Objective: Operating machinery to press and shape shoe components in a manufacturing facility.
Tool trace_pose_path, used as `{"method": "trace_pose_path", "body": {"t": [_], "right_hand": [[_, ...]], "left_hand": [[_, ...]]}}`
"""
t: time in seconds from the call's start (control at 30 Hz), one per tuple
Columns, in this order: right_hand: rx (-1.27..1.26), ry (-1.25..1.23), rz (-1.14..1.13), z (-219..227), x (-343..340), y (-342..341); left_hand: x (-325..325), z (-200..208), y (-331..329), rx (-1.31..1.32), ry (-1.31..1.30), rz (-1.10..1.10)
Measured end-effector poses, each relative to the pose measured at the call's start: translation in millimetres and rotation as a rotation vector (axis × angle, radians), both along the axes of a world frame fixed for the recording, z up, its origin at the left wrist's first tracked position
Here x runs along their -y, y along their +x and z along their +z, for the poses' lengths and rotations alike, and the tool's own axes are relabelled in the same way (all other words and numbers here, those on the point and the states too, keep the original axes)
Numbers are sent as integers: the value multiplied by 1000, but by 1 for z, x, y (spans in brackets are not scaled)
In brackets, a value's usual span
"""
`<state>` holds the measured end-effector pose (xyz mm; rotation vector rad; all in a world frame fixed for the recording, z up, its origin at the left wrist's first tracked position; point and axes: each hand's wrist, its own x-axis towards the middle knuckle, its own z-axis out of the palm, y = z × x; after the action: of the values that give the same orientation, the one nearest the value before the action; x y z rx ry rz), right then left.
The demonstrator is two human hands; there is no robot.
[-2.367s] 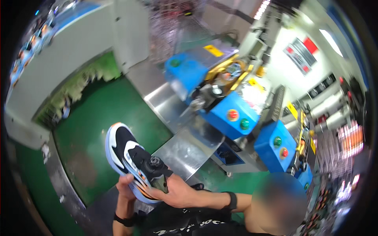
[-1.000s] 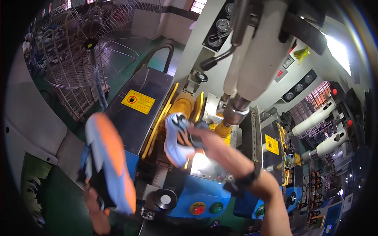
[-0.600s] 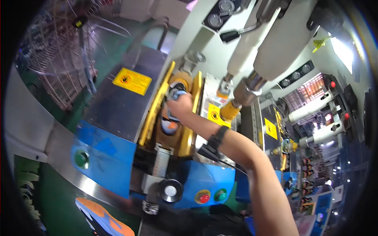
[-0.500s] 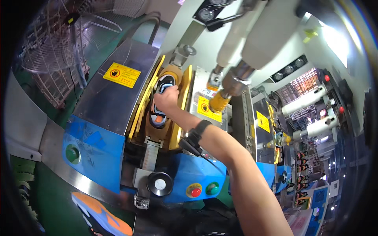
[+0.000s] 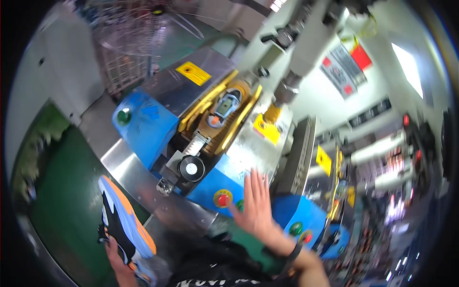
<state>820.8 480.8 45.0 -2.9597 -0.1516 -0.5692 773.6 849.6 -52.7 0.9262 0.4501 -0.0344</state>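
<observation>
My left hand (image 5: pixel 114 256), low on the left, is closed round a sneaker (image 5: pixel 122 225) with a black and white upper and an orange and pale blue sole. The sneaker is tilted, its sole facing right. My right hand (image 5: pixel 256 205) is open, fingers stretched, over the front of a blue and metal press. Beside its thumb are a red button (image 5: pixel 223 200) and a partly covered green button (image 5: pixel 240 204); whether it touches either I cannot tell. Another sneaker (image 5: pixel 224 110) lies sole down in the press, between yellow side pads (image 5: pixel 243 122), with neither hand on it.
A black round knob (image 5: pixel 191 168) stands out at the press front. Above the bed hangs a metal press cylinder (image 5: pixel 288 88). A second blue press unit (image 5: pixel 306 217) adjoins on the right. A wire-guarded fan and rack (image 5: pixel 124 67) stand behind left, over green floor (image 5: pixel 62 220).
My right hand has left the sneaker in the press and come back to the buttons, fingers now spread. The held sneaker is now higher, with my left hand visible. The view has turned.
</observation>
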Motion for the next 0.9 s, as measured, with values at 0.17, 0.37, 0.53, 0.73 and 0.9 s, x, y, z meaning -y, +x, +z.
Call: {"method": "trace_pose_path", "body": {"t": [0.17, 0.37, 0.53, 0.73, 0.9], "right_hand": [[-361, 32, -124, -43, -4, -101], [-204, 672, 114, -87, -1, -169], [-587, 910, 196, -135, -25, -252], [-629, 966, 396, -145, -65, -262], [-978, 1411, 99, -170, -166, -222]], "left_hand": [[46, 22, -33, 3, -136, 46], [73, 58, -76, 117, -174, -95], [51, 73, -174, -291, 235, 311], [-56, 6, -282, -424, 441, 390], [-122, -110, -275, -353, 1132, 337]]}}
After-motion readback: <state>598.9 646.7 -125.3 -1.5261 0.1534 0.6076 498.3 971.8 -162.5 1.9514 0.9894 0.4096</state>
